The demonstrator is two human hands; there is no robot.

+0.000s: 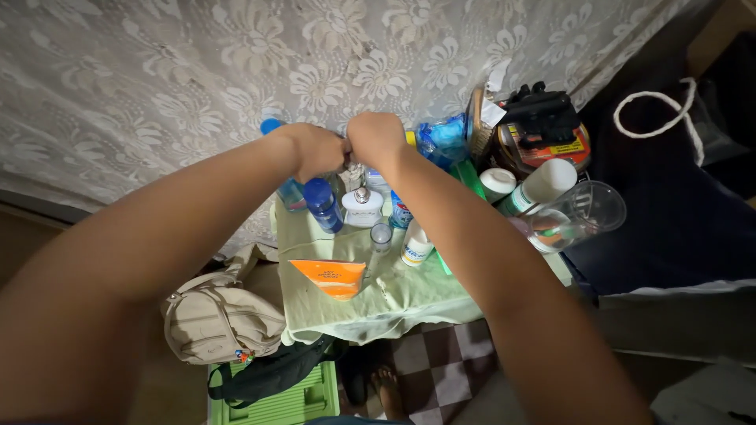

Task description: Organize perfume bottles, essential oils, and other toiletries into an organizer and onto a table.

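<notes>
Here both hands are meeting over the back of a small counter draped in a pale green cloth. The left hand and the right hand are curling into fists, knuckles touching, and both grips are closing on something small held between them. That thing is almost wholly hidden by the fingers, so I cannot tell what it is, only that it is sitting just above the cluster of bottles, near the lace curtain.

By my judgement the step in hand is a two-handed twist or pull on that small item, perhaps a cap or a seal. Such work is calling for a firm counter-grip and for keeping clear of the crowded bottles below.

As for containers, a dark blue bottle is standing upright just under the left hand, beside a squat clear glass bottle with a metal top. A small white bottle is standing near the cloth's middle, and an orange packet is lying flat in front of it. To the right, a white jar and a clear plastic cup lying on its side are sitting near a round tin stacked with dark objects. Contents are not showing clearly. A beige bag is resting on the floor at left.
</notes>
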